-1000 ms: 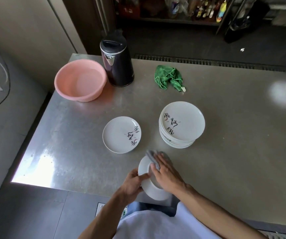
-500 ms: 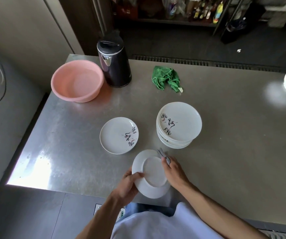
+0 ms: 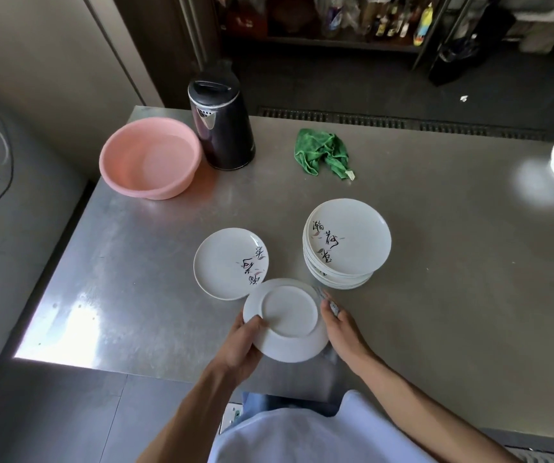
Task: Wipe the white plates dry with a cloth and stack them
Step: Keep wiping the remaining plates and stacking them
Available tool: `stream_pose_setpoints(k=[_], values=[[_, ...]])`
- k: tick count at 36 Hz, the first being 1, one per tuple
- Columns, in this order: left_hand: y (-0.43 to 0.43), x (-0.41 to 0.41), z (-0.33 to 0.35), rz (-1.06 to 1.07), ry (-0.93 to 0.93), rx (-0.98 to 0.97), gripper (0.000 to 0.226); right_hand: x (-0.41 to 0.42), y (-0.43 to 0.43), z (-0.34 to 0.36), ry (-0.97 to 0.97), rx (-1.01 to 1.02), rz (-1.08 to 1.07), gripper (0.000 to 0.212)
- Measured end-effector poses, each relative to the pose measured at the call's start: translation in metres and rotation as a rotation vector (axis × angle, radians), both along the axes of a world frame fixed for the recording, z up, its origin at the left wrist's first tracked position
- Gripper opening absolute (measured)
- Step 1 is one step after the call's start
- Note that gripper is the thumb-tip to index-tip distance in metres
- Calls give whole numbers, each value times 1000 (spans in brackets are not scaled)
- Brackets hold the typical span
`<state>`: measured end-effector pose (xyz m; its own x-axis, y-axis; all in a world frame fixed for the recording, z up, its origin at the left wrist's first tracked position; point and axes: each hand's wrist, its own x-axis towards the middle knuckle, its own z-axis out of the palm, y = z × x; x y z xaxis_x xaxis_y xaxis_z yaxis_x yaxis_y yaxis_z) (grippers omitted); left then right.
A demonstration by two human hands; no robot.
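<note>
Now plate point(image 3: 289, 320) flipped, underside up, held above table's point(image 3: 452, 279) near edge. My left hand point(image 3: 240, 349) grips its rim; my right hand point(image 3: 342, 329) pinches cloth point(image 3: 331, 304) at its right edge. Back wipe next, likely.

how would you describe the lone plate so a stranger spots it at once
On the steel table, find the pink basin; nearer the person, left of the plate stack, lies the single plate. It is face up, alone, showing black writing, unlike the upturned plate being held.
</note>
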<state>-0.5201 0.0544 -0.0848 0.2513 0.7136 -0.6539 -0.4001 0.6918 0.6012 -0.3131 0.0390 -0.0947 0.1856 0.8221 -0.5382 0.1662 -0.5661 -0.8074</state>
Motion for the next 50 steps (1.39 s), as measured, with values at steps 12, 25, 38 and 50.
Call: stream_pose_setpoints(k=[12, 25, 38, 50], values=[[11, -7, 19, -124, 20, -6, 54, 1, 12, 14, 90, -98, -305, 19], [27, -23, 18, -235, 565, 797, 59, 13, 10, 25, 351, -241, -297, 17], [33, -39, 23, -350, 975, 1062, 30, 17, 11, 39, 538, -219, -55, 33], [48, -20, 31, -255, 775, 639, 33, 17, 29, 69, 115, 290, -119, 25]])
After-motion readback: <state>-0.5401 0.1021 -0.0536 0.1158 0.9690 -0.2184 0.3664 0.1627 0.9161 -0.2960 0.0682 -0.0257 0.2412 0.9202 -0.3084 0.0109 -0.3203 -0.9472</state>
